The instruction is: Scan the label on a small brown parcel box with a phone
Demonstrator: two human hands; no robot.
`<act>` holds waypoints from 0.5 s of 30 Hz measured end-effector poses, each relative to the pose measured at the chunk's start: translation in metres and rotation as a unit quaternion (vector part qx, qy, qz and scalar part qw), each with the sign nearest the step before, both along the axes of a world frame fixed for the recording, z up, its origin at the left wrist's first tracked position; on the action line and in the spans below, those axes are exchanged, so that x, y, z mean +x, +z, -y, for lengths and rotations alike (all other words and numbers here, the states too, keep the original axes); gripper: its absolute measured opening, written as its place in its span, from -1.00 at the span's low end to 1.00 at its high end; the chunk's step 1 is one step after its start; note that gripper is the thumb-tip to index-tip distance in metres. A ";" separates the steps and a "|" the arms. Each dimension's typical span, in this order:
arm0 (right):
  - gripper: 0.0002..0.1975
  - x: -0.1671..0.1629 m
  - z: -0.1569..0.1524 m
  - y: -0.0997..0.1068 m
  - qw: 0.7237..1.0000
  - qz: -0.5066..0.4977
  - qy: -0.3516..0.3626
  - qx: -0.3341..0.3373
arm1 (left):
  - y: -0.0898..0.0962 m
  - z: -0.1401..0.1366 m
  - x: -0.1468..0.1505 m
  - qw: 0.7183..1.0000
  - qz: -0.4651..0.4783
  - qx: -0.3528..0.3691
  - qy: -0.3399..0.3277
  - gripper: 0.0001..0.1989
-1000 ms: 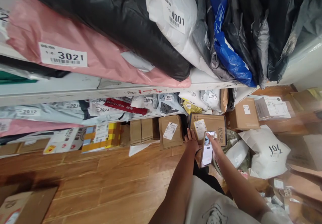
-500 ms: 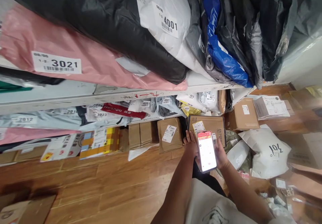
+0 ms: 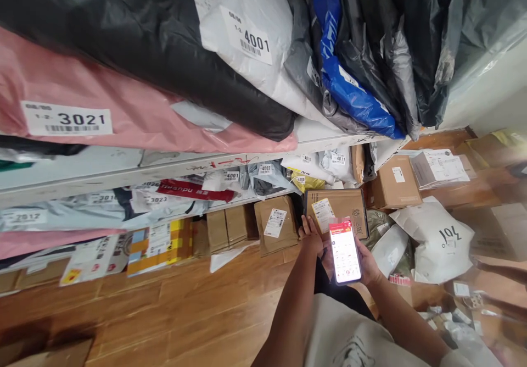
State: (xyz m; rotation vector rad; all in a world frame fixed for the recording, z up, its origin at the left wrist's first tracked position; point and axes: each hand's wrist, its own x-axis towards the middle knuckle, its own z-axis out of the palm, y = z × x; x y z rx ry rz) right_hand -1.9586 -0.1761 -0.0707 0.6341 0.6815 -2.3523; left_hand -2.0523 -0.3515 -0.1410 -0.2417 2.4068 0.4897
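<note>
right hand [image 3: 368, 263] wrapped around a phone [image 3: 345, 251], fingers curled behind its far edge, lit screen tilted up toward the face, presumably for easy reading. left hand [image 3: 312, 235] laid with fingers loosely spread along the near edge of a flat cardboard box [image 3: 343, 209], touching it rather than gripping; likely steadying it on edge so that its white shipping label [image 3: 321, 213] faces up, just beside the phone. box propped against the bottom of the shelving, at the floor, between a smaller labelled brown parcel [image 3: 275, 225] on the left and a cube-like carton [image 3: 394, 182] on the right.

upper shelf [image 3: 173, 161] loaded with soft poly mailers laid flat and overlapping: a pink bag [image 3: 135, 117] tagged 3021, a black bag [image 3: 156, 43] over it, a white bag [image 3: 242, 37] tagged 4001, then grey, blue and black ones standing on end, numbered tags turned outward, seemingly for reading from the aisle. lower shelf packed with smaller grey and white mailers bearing similar number stickers, plus a red-banded one and a yellow one. contents of every bag and box hidden. on the wooden floor [image 3: 173, 306], more parcels: folded brown envelopes, a colourful printed carton [image 3: 158, 240], a white bag [image 3: 440, 240] with handwritten digits.
</note>
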 end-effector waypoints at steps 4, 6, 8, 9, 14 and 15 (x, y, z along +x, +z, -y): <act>-0.42 0.027 -0.027 -0.006 0.999 0.012 -0.041 0.002 | 0.006 0.007 -0.001 1.000 -0.006 0.024 -0.013 0.48; -0.40 0.041 -0.043 -0.006 0.998 0.015 -0.065 0.002 | 0.007 0.010 -0.001 0.999 -0.015 0.025 -0.017 0.50; -0.38 0.053 -0.058 -0.007 0.995 0.018 -0.097 0.007 | 0.007 0.013 -0.001 0.999 -0.018 0.026 -0.021 0.51; -0.38 0.058 -0.064 -0.009 0.993 0.021 -0.112 0.011 | 0.007 0.015 -0.001 0.999 -0.017 0.029 -0.022 0.50; -0.48 0.073 -0.079 -0.034 0.973 0.086 -0.202 0.066 | 0.004 0.031 -0.002 0.997 -0.054 0.054 -0.029 0.44; -0.54 0.075 -0.079 -0.043 0.964 0.103 -0.230 0.087 | 0.002 0.036 -0.001 0.995 -0.070 0.059 -0.028 0.44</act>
